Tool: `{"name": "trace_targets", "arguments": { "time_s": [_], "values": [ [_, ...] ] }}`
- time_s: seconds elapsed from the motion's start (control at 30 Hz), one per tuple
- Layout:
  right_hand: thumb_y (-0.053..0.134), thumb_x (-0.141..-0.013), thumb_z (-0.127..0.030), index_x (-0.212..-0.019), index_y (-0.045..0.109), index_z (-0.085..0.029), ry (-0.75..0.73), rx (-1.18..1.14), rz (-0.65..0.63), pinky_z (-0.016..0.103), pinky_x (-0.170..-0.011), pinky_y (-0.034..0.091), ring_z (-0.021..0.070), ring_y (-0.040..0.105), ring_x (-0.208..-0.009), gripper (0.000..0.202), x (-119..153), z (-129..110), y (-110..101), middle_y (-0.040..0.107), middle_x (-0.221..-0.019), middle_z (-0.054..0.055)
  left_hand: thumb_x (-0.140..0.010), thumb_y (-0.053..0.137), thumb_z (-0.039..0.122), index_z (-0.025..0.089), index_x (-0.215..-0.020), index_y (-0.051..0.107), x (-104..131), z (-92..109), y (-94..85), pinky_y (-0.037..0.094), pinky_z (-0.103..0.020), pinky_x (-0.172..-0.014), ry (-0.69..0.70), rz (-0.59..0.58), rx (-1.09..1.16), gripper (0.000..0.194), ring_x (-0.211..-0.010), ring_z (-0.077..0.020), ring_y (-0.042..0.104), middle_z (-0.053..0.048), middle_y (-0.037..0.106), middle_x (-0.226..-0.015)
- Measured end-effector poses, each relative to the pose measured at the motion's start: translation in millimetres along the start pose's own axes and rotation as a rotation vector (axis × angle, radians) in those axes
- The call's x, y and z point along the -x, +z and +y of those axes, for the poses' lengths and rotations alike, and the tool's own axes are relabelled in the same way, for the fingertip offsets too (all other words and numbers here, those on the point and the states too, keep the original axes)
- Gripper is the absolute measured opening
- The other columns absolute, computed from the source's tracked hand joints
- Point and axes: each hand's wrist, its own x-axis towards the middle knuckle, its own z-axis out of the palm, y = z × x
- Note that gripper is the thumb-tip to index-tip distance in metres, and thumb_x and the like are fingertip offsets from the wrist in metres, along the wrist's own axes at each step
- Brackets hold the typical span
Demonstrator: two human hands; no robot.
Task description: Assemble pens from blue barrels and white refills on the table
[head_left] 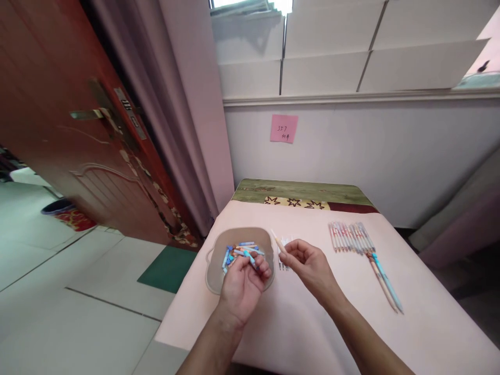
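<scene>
My left hand is closed on a light blue pen part above the front right of a beige basin. Blue, white and brown pen parts lie inside the basin. To its right, my right hand pinches a slim cream pen barrel, which tilts up to the left. Thin dark-tipped refills lie on the pink cloth, partly hidden behind my right hand.
On the pink-covered table, a row of clear pens lies at the right, with a blue pen and a cream pen below it. A pink note is on the wall. A red door stands left.
</scene>
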Motion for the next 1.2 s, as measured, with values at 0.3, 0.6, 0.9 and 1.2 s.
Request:
{"name": "trace_targets", "arguments": {
  "time_s": [0.3, 0.6, 0.9, 1.2],
  "values": [
    [0.071, -0.069, -0.05, -0.076, 0.07, -0.019, 0.148, 0.097, 0.217, 0.027, -0.053, 0.041, 0.0157, 0.054, -0.059, 0.032, -27, 46, -47, 0.062, -0.063, 0.001, -0.088, 0.042, 0.005, 0.01, -0.088, 0.059, -16, 49, -17.6, 0.056, -0.028, -0.064, 0.139, 0.23, 0.036, 0.019, -0.071, -0.0148, 0.064, -0.012, 0.068, -0.09],
    [0.069, -0.075, -0.048, -0.086, 0.057, -0.02, 0.139, -0.263, -0.006, 0.026, -0.058, 0.047, 0.0162, 0.063, -0.067, 0.033, -42, 15, 0, 0.068, -0.076, 0.004, -0.087, 0.041, 0.009, 0.014, -0.07, 0.05, -34, 19, 4.3, 0.041, -0.021, -0.046, -0.062, 0.134, -0.008, 0.02, -0.047, -0.009, 0.042, 0.002, 0.042, -0.055],
    [0.067, -0.079, -0.036, -0.077, 0.06, -0.021, -0.063, -0.158, -0.034, 0.028, -0.07, 0.048, 0.0161, 0.061, -0.073, 0.017, -54, 11, 48, 0.065, -0.075, 0.001, -0.081, 0.065, 0.021, 0.016, -0.067, 0.046, -44, 11, -1.9, 0.026, -0.017, -0.039, -0.053, 0.147, 0.03, 0.024, -0.039, -0.0037, 0.025, 0.01, 0.025, -0.048],
    [0.063, -0.081, -0.037, -0.085, 0.069, -0.021, -0.105, -0.022, 0.037, 0.03, -0.069, 0.049, 0.0182, 0.063, -0.072, 0.017, -67, 12, 55, 0.07, -0.078, 0.002, -0.085, 0.061, 0.017, 0.017, -0.068, 0.043, -48, 40, -18.6, 0.024, -0.017, -0.038, -0.045, 0.138, 0.044, 0.024, -0.038, -0.0033, 0.025, 0.011, 0.022, -0.05]
  ]
}}
